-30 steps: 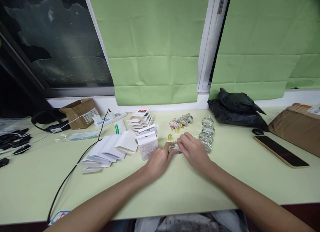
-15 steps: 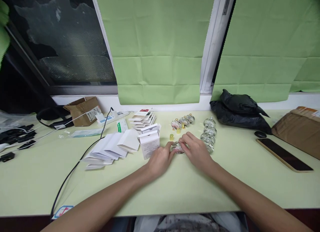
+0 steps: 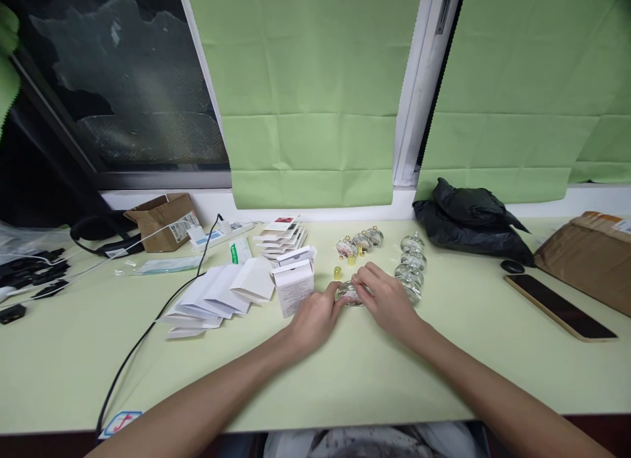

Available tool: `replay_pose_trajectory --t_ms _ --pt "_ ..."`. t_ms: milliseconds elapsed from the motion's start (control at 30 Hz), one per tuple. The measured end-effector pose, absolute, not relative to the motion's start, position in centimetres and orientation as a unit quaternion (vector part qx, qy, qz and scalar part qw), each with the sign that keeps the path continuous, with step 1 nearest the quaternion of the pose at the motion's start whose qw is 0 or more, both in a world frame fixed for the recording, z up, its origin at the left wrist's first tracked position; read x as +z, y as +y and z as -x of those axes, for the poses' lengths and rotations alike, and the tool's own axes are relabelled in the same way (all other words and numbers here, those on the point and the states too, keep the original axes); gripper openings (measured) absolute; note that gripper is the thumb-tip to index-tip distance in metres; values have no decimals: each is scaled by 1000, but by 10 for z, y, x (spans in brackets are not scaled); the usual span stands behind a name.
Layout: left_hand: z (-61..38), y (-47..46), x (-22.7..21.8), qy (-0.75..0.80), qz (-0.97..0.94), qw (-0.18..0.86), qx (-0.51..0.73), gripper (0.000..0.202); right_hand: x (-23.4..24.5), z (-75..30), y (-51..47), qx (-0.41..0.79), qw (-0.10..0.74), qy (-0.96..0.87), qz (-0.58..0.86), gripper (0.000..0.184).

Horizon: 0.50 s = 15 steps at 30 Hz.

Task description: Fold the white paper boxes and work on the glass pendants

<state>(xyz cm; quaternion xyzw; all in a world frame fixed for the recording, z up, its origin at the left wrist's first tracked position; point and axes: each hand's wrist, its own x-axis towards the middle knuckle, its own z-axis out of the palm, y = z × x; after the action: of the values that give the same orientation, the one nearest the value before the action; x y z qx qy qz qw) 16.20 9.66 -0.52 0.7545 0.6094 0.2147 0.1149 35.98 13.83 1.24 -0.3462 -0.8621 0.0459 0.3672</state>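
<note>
Both of my hands meet over a small round glass bottle [image 3: 351, 294] lying on the pale green table [image 3: 315, 372]. My left hand [image 3: 313, 319] grips its left side with curled fingers. My right hand [image 3: 387, 300] pinches its right side from above. A small gold cap [image 3: 338, 273] stands just behind the bottle. Three filled glass bottles with gold caps [image 3: 361, 241] sit further back. A row of clear empty glass bottles [image 3: 410, 267] runs along the right of my right hand. An open white carton [image 3: 294, 286] stands left of my left hand.
Flat white cartons [image 3: 217, 297] fan out at left, printed cards [image 3: 282, 238] behind. A black cable [image 3: 148, 333] crosses the left table. A cardboard box [image 3: 160, 221], black bag [image 3: 468, 221], phone [image 3: 559, 305] and brown parcel [image 3: 586, 257] lie around.
The hands stay on the bottle with only slight finger shifts. The view has drifted a little to the left and back.
</note>
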Motion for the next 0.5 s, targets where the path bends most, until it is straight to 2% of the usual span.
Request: replay_pose_trajectory --t_ms 500 --pt "-162 95 2 608 -756 133 200 42 10 -360 140 41 370 -861 346 17"
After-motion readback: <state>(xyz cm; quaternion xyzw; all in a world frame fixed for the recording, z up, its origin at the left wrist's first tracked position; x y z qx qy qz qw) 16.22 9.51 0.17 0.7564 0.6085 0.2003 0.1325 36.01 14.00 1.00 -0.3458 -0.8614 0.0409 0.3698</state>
